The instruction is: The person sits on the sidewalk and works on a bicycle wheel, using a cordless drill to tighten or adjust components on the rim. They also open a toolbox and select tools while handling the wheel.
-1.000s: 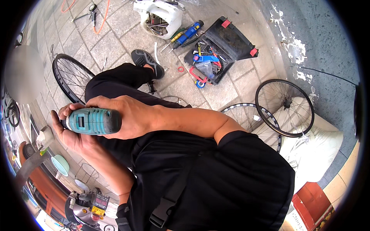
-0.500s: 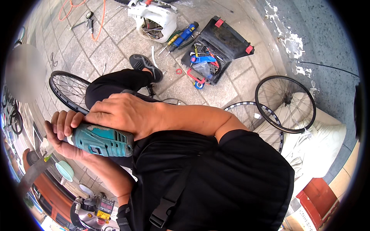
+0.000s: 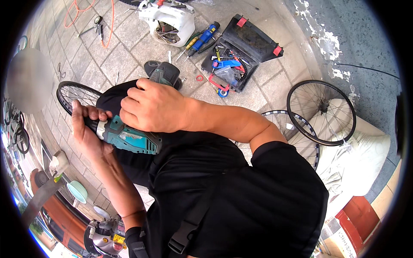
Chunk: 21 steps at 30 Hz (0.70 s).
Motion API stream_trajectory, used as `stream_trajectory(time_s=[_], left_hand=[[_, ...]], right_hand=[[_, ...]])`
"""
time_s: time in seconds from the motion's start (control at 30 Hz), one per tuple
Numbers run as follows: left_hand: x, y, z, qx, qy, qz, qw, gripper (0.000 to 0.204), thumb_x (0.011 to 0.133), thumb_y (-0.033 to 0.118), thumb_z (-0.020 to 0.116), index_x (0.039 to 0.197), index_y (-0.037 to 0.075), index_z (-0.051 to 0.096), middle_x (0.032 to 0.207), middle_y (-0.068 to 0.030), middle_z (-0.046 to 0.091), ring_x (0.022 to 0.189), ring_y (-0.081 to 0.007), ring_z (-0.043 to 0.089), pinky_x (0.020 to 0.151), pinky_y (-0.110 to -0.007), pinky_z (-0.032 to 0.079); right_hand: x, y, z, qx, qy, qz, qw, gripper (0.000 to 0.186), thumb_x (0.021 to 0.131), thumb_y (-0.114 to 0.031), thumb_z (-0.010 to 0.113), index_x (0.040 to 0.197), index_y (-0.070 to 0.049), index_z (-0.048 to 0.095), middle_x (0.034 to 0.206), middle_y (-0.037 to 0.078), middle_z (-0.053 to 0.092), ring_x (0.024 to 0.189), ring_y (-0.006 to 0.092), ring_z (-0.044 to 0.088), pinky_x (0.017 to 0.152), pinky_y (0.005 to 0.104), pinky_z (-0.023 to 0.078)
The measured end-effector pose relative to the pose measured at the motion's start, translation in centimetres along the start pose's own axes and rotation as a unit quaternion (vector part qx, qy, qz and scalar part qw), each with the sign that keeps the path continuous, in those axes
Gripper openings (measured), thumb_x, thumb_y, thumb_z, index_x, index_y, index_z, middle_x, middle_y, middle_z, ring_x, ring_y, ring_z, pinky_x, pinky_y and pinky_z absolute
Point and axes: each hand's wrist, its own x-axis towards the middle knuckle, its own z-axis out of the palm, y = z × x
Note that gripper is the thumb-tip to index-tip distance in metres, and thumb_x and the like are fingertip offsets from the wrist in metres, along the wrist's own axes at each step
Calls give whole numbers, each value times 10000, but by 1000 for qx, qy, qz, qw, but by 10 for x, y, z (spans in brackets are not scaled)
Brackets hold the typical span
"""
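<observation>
Grips a teal cordless drill (image 3: 133, 139) by its handle with the right hand (image 3: 155, 106), closed around it above the black trousers (image 3: 129, 165). Wraps the left hand (image 3: 90, 131) around the dark chuck (image 3: 90, 124) at the front end, so clasps the tool in two places. Points the chuck left, the rear of the body right, and the battery (image 3: 167, 75) to the far side, partly covering a dark shoe (image 3: 151, 67). Has a spoked bicycle wheel (image 3: 79, 93) just beyond the left hand. Farther off, shows an open black toolbox (image 3: 254, 41) with red latches, holding mixed tools; just left of it, a blue-bodied tool (image 3: 204, 38); left again, an open-sided white plastic jug (image 3: 186, 26) containing metal tools. At the far left, shows an orange hose (image 3: 112, 20) near a pressure gauge (image 3: 98, 19). At the right, shows a dark-rimmed wheel (image 3: 323, 105) overlapping a white-marked wheel (image 3: 312, 134), beside a pale cloth-covered heap (image 3: 365, 157). On the left, shows a pale green basin (image 3: 77, 191) near an orange vehicle (image 3: 64, 219).
</observation>
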Motion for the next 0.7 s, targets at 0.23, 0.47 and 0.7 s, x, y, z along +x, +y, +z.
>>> stream_trajectory(time_s=[0.23, 0.47, 0.7], left_hand=[[13, -4, -16, -209, -82, -77, 971, 332, 1090, 305, 562, 830, 99, 548, 667, -5, 489, 557, -138, 486, 593, -343, 509], [14, -2, -23, -219, -78, -76, 970, 355, 1093, 330, 564, 830, 92, 552, 657, -4, 505, 563, -139, 506, 595, -336, 503], [1, 3, -14, -221, -100, -50, 969, 333, 1095, 353, 559, 945, 57, 579, 673, 13, 468, 572, -126, 461, 603, -317, 466]], right_hand=[[-16, -9, 6, 111, 12, 59, 992, 370, 863, -181, 631, 1188, -7, 665, 854, 74, 616, 769, 230, 632, 732, 376, 502], [-13, -2, 8, 142, 48, 3, 989, 462, 862, -161, 655, 1281, 31, 632, 920, 103, 657, 745, 246, 662, 683, 372, 532], [-17, -14, 18, 80, 106, 27, 991, 402, 860, -176, 641, 1211, 18, 656, 882, 74, 639, 714, 225, 647, 667, 365, 527]])
